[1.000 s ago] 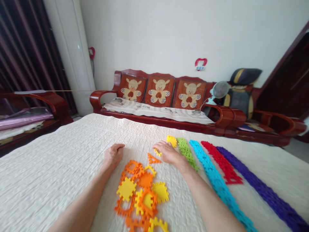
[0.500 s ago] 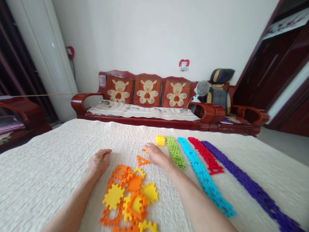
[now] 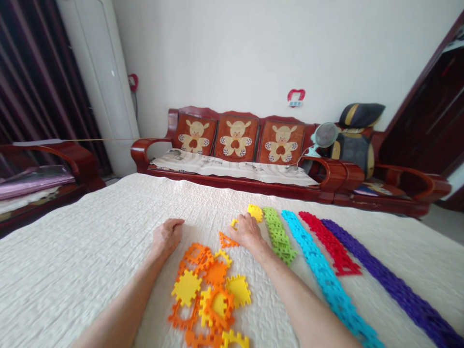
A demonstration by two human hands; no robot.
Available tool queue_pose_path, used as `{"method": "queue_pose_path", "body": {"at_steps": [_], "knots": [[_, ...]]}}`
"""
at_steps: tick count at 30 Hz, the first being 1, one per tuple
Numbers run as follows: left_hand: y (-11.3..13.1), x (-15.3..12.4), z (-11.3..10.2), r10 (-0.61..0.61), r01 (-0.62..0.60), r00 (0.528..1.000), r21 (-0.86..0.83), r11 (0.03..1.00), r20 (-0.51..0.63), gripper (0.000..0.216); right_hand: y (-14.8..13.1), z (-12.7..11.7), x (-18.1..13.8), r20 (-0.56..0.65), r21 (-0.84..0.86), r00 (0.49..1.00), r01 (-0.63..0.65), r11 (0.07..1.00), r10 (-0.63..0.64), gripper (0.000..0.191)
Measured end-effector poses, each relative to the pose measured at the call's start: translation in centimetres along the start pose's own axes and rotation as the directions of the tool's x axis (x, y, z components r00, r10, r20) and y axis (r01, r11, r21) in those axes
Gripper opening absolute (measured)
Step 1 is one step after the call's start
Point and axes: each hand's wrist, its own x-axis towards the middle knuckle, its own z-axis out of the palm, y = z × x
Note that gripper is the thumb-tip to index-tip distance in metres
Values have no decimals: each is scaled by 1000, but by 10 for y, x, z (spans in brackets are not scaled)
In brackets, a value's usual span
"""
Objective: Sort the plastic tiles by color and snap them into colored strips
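My right hand (image 3: pixel 248 231) is closed on a small yellow toothed plastic piece (image 3: pixel 234 224), which shows past its fingers on the left side. Just beyond that hand lies a yellow square piece (image 3: pixel 255 211), and an orange triangle piece (image 3: pixel 227 239) sits near its wrist side. My left hand (image 3: pixel 168 236) rests curled on the white quilted cover, with nothing visible in its fingers. Between the forearms is a loose pile of orange pieces (image 3: pixel 216 272) and yellow pieces (image 3: pixel 187 287), some overlapping.
To the right run rows of linked pieces: green (image 3: pixel 277 234), light blue (image 3: pixel 319 263), red (image 3: pixel 329 244) and purple (image 3: pixel 384 280). Past the quilted cover (image 3: pixel 119 227) stands a wooden sofa (image 3: pixel 232 182) with bear cushions, and a small fan (image 3: pixel 325 135) at its right.
The view has turned left, so everything sits further right in the picture. My right hand has shifted slightly toward the yellow square, and more of its yellow piece shows. The left hand stays curled.
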Motion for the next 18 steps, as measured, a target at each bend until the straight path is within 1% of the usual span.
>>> {"method": "queue_pose_path", "body": {"at_steps": [2, 4, 7, 9, 11, 13, 15, 18], "knots": [[1, 0, -1, -8, 8, 1000, 7, 1000, 6, 34, 1, 4, 2, -10, 27, 999, 38, 999, -38, 29], [1, 0, -1, -6, 6, 1000, 13, 1000, 5, 33, 4, 4, 5, -34, 65, 997, 64, 996, -62, 32], [1, 0, -1, 5, -5, 1000, 24, 1000, 0, 33, 16, -3, 11, -162, 58, 985, 71, 996, -60, 42], [2, -1, -2, 0, 0, 1000, 31, 1000, 5, 33, 26, -11, 15, -234, 15, 972, 30, 999, -25, 47], [3, -1, -2, -1, 1, 1000, 31, 1000, 9, 34, 35, -18, 17, -234, -18, 971, -46, 999, 41, 47], [3, -1, -3, 1, -1, 1000, 25, 1000, 7, 34, 42, -21, 18, -197, -32, 975, -108, 994, 100, 45], [3, -1, -3, 2, -2, 1000, 18, 1000, 3, 34, 46, -20, 18, -169, -33, 978, -130, 991, 122, 44], [2, -1, -1, 11, -11, 1000, 4, 1000, -5, 33, 47, -16, 17, -154, -50, 980, -132, 990, 123, 44]]}}
